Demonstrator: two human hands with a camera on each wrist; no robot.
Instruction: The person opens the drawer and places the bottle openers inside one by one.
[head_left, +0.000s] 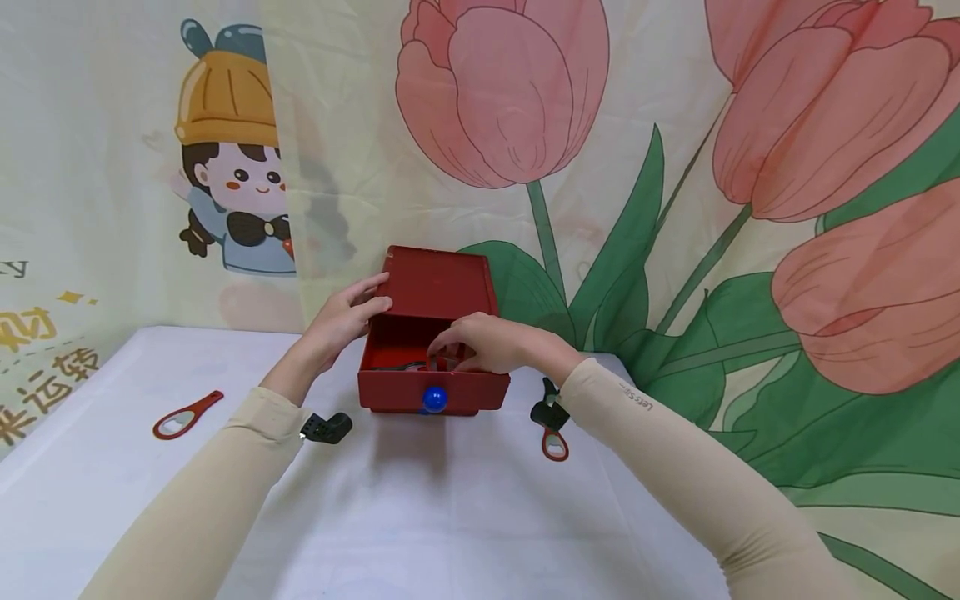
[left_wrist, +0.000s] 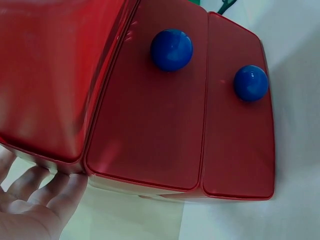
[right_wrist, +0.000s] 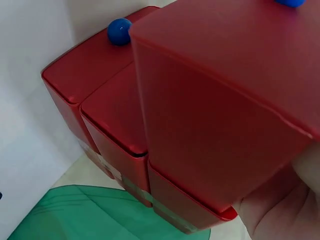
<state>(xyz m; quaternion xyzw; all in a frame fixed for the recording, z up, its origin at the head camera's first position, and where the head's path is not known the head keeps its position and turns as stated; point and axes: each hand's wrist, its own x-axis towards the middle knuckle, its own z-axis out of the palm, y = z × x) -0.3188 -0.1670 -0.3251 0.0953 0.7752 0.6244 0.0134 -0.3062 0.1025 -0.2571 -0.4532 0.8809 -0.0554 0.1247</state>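
Observation:
A red box of stacked drawers (head_left: 438, 283) with blue knobs stands on the table, its top drawer (head_left: 433, 390) pulled out towards me. My left hand (head_left: 341, 321) rests along the box's left side, its fingers extended against the wall in the left wrist view. Over the drawer's front, my right hand (head_left: 487, 340) reaches down inside with bent fingers. Its fingertips are around something greyish in there, and I cannot tell whether they grip it. A dark, flat item (head_left: 401, 367) shows in the drawer at the left. In the right wrist view, the drawer wall (right_wrist: 210, 120) hides most of that hand.
A red-handled tool with an oval metal-centred head, like a bottle opener (head_left: 187, 415), lies on the white table at left. A similar red tool (head_left: 555, 444) lies right of the box, partly behind the black wrist camera (head_left: 550, 408). A printed tulip cloth (head_left: 502, 100) hangs behind.

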